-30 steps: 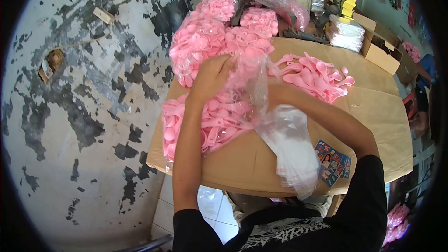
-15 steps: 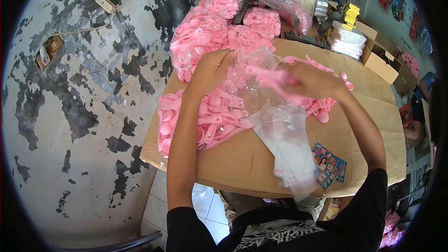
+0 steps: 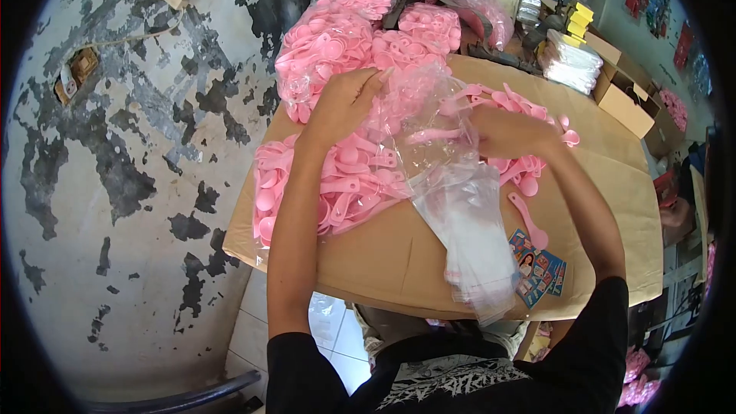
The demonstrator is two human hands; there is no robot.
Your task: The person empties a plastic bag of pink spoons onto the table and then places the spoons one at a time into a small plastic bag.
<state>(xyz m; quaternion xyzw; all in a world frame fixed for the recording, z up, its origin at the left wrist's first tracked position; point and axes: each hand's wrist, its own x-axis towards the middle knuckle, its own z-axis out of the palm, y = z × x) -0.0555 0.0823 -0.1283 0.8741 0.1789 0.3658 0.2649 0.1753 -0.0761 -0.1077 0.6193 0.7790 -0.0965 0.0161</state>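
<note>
My left hand (image 3: pixel 349 103) is closed on the edge of a clear plastic bag (image 3: pixel 429 96) partly filled with pink spoons. My right hand (image 3: pixel 510 134) is at the bag's right side, slightly blurred, its fingers curled at the end of a pink spoon (image 3: pixel 433 136) that points left into the bag; its fingertips are partly hidden. Under and behind that hand lie loose pink spoons (image 3: pixel 525 172). One single spoon (image 3: pixel 529 222) rests nearer me. A larger clear bag of pink spoons (image 3: pixel 349 188) lies below my left forearm.
A stack of flat clear bags (image 3: pixel 468 234) and blue printed cards (image 3: pixel 540 268) lie on the cardboard-covered table (image 3: pixel 376 261). Full bags of pink spoons (image 3: pixel 330 46) are piled at the back. An open carton (image 3: pixel 625 100) and a plastic-wrapped stack (image 3: pixel 571 61) stand back right.
A pink spoon now lies by the cards, where bare cardboard showed before. The spoons blurred in my right hand are now clearer, one lying across the bag. My left hand keeps its hold.
</note>
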